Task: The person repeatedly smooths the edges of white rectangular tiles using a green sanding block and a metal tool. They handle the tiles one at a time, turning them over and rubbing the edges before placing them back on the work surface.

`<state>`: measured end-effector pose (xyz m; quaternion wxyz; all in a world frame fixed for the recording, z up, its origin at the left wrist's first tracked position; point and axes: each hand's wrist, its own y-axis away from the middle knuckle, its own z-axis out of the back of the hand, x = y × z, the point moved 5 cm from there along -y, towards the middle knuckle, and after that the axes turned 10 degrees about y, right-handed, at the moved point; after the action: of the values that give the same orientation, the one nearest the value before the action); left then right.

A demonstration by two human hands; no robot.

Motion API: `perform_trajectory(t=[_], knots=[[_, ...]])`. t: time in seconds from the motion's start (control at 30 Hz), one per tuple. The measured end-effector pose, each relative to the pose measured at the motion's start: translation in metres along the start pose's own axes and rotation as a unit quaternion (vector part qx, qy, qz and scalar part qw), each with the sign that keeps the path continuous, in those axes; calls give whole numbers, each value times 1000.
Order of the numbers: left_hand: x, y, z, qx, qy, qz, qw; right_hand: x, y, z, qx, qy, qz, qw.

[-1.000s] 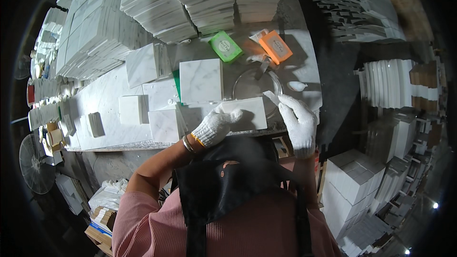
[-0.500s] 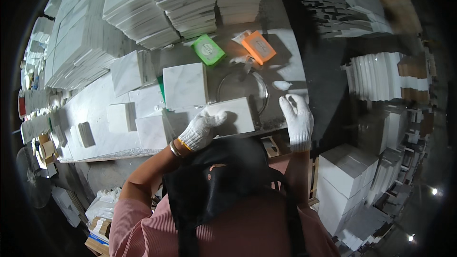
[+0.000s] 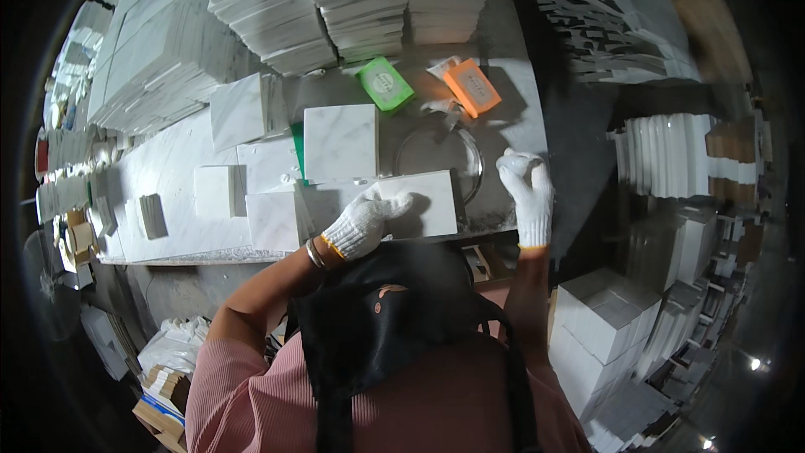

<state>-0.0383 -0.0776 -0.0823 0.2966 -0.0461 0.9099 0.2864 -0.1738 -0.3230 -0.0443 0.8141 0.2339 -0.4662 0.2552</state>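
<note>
My left hand point(image 3: 369, 216), in a white knit glove, grips the left end of a white rectangular stone tile point(image 3: 432, 205) at the table's near edge. Its thumb lies over the tile's face and the fingers curl at the side. Farther right, my gloved right hand point(image 3: 528, 193) is closed on a small whitish wad point(image 3: 518, 164), just above the tabletop. Glove and fingers partly hide the wad, so I cannot tell its material. Beyond the tile, a round clear rim point(image 3: 480, 169) shows on the table. A larger square marble tile point(image 3: 340, 144) stands behind my left hand.
A green box point(image 3: 386, 84) and an orange box point(image 3: 472, 88) lie at the back. Tall tile stacks point(image 3: 356, 8) line the far side. Smaller tiles point(image 3: 215, 193) lie leftward. White blocks point(image 3: 608, 310) stand beside the table at right.
My right hand has moved forward and closed on the whitish wad that lay on the table. My left hand stays on the tile. The whole view has shifted slightly.
</note>
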Motion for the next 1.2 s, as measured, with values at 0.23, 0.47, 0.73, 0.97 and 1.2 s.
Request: perform_trajectory(t=[0.23,0.47,0.73,0.97,1.2], knots=[[4,-3,-1,-6,72,-19,997,62,30,3,107,106,17,988],[-2,-2,-5,2,63,-11,998,88,38,3,132,147,45,979],[-5,0,-10,14,71,-5,997,95,38,-1,120,163,90,975],[-4,0,-9,15,82,2,997,95,37,-4,124,168,89,974],[-4,0,-9,23,58,-11,998,91,37,-5,122,172,102,972]])
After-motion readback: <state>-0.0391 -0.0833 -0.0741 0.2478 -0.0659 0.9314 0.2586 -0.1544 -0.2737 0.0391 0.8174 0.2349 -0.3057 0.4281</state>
